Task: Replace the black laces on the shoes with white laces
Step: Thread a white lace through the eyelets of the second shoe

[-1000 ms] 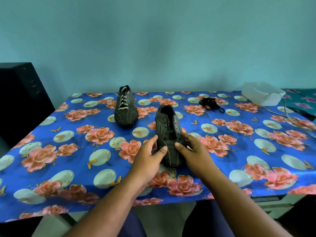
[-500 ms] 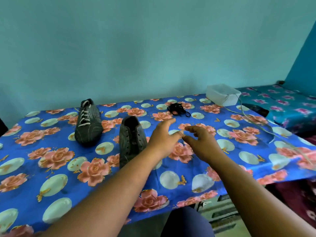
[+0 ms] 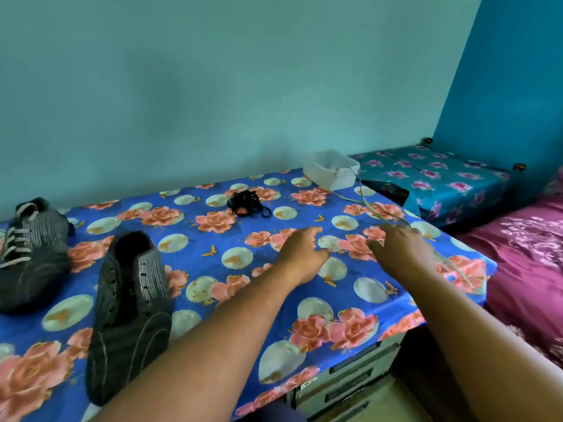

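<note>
Teal walls back a flowered blue surface (image 3: pixel 213 269). Both hands reach toward two o'clock with loose, spread grip: left hand (image 3: pixel 300 254) holds nothing, right hand (image 3: pixel 402 248) touches the white lace (image 3: pixel 380 208) trailing from a white box (image 3: pixel 330 169). Unlaced shoe (image 3: pixel 131 315) lies at eight o'clock, white-laced shoe (image 3: pixel 30 254) at nine, black laces (image 3: pixel 248 202) at twelve.
</note>
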Demonstrator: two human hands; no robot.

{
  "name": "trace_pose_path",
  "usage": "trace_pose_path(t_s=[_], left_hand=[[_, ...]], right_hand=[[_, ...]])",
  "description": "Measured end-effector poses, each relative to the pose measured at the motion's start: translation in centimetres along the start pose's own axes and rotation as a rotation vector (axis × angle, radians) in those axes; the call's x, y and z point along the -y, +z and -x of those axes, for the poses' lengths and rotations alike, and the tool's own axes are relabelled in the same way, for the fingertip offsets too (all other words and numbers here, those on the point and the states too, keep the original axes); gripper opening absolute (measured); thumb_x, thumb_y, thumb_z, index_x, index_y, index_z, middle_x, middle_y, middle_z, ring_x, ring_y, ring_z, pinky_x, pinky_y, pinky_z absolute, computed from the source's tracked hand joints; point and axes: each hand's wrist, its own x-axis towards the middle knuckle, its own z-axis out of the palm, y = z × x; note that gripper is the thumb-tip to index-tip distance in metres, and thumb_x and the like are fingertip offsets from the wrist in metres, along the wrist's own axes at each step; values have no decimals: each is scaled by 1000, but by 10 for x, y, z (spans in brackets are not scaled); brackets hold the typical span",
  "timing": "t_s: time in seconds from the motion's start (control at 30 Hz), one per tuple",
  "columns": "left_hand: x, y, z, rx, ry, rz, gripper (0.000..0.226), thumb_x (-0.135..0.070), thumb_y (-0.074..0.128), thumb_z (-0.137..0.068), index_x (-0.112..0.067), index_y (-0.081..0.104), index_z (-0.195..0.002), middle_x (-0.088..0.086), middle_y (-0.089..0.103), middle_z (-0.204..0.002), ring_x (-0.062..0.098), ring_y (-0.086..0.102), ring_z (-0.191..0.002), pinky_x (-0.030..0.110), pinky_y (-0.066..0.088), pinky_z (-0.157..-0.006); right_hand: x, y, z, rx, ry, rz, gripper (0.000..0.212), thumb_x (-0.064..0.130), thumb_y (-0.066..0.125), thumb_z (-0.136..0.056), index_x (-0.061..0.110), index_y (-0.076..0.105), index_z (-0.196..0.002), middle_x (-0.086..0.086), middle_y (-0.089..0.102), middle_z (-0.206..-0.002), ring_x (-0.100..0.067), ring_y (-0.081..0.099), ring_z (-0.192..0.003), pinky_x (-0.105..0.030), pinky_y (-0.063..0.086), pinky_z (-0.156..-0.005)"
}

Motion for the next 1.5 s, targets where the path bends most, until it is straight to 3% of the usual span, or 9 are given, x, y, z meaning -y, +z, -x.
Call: trace_pose_path(t_s=[0.17,0.3,0.43,0.63,0.73,0.83,0.97,1.2,1.5], left_hand=[[-7,27,-21,24,51,-107,60,-28,64,-97,-18,43,-153,5,43,-158,23,42,-143,35,37,-114],[-8,44,-29,22,66,-141,57,-31,65,-97,-21,47,-150,4,48,-154,25,48,-138,40,42,-112],[-9,52,-31,25,97,-141,52,-29,65,-97,-21,51,-146,6,54,-146,28,53,-131,44,46,-107],[-2,44,-23,50,97,-28,43,-31,65,-98,-16,59,-138,3,63,-135,22,58,-124,40,54,-97],[5,26,-12,13,125,-47,32,-33,63,-100,-12,67,-124,-7,65,-99,19,62,-100,28,49,-79],[13,0,4,3,151,-115,16,-28,62,-100,-17,73,-104,-11,56,-77,17,56,-77,31,39,-62],[26,-40,30,-59,54,22,18,-29,64,-100,-15,74,-95,-2,62,-69,16,61,-62,36,53,-61],[46,-98,86,-142,-62,324,17,-17,72,-94,-28,71,-82,-9,75,-76,2,66,-61,25,54,-64],[75,-155,168,-280,-110,558,10,-11,72,-93,-3,70,-99,15,74,-86,14,65,-70,23,57,-66]], right_hand=[[-43,5,-28,80,177,117,57,58,48,-99,14,50,-136,-12,53,-140,-34,39,-136,-50,36,-101],[-50,15,-33,46,177,60,47,52,62,-95,12,59,-118,-13,62,-123,-36,52,-120,-44,43,-85],[-45,26,-31,-78,103,-146,33,16,61,-94,18,62,-127,-15,70,-111,-37,63,-105,-39,46,-74],[-2,27,-19,-34,76,-634,10,23,71,-90,21,67,-99,4,68,-80,-18,65,-71,-28,45,-57],[36,22,-8,72,67,-895,9,15,75,-85,18,68,-90,-2,71,-76,-16,64,-58,-35,55,-59],[74,23,5,147,51,-1035,9,10,76,-86,12,68,-91,-9,72,-78,-15,64,-60,-32,55,-59],[118,25,28,206,60,-1196,10,9,75,-88,7,67,-94,-12,72,-83,-19,64,-66,-35,55,-63],[177,19,77,313,22,-1334,6,6,71,-91,11,67,-91,-4,71,-80,-8,63,-60,-20,45,-49],[249,6,148,407,-194,-1403,7,12,71,-93,5,72,-95,-6,74,-80,-12,69,-70,-23,55,-63]])
